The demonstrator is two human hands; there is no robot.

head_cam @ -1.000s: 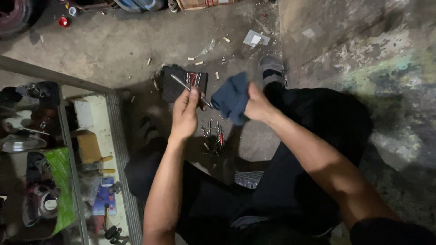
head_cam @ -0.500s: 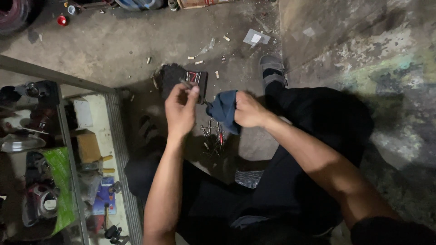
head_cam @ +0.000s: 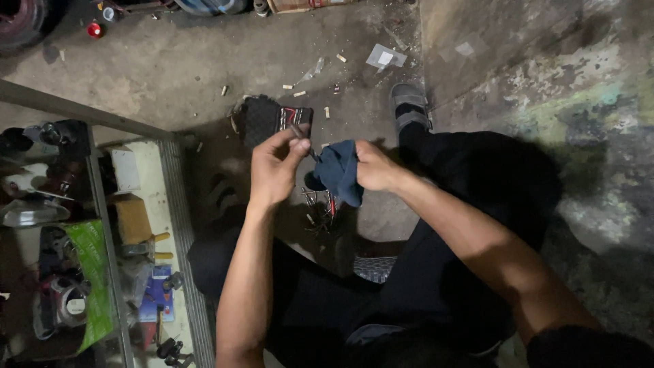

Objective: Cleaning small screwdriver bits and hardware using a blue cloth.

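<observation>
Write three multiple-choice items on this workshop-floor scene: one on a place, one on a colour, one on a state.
1. Where does the small dark case with red markings lie?
A. On the concrete floor beyond the hands
B. On the glass cabinet
C. On the person's lap

2. What colour is the cloth in the right hand?
A. White
B. Dark blue
C. Yellow

3. How does the left hand hold the thin metal tool?
A. Flat on an open palm
B. Not at all; the tool lies on the floor
C. Pinched between the fingertips

Answers:
1. A: the case sits on the floor, past both hands.
2. B: the cloth bunched in the right hand is dark blue.
3. C: the left hand grips the thin metal tool with its fingertips, its far end towards the cloth.
</observation>
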